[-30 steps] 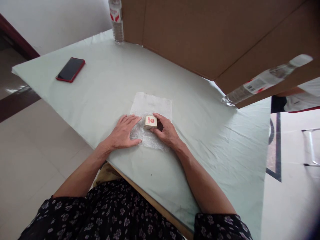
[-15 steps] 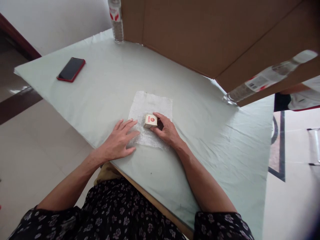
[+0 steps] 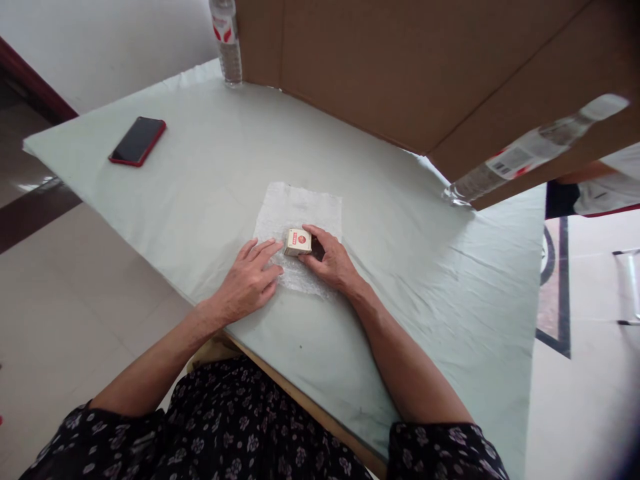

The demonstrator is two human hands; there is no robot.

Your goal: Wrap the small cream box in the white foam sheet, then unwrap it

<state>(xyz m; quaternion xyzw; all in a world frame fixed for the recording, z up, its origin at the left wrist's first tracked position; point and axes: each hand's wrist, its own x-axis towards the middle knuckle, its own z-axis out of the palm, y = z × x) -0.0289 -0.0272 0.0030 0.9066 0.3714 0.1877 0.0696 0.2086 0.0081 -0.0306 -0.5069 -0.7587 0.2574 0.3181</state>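
Observation:
A small cream box (image 3: 299,241) with red printing rests on a sheet of bubble wrap (image 3: 300,205) lying flat on the table. From the right, my right hand (image 3: 333,261) grips the box between thumb and fingers. On the other side, my left hand (image 3: 253,279) lies at the sheet's left edge with fingers stretched toward the box, a little short of it. Its palm side faces down and nothing shows in it.
Toward the far left of the pale green tablecloth (image 3: 200,180) lies a phone (image 3: 137,141) in a red case. A large cardboard panel (image 3: 350,67) stands at the back, with a water bottle (image 3: 228,47) and another bottle (image 3: 525,157) beside it. Part of a person (image 3: 600,187) shows at right.
My left hand has moved right over the bubble wrap, closer to the box, its thumb drawn in. My right hand keeps its hold on the box. The view has shifted slightly.

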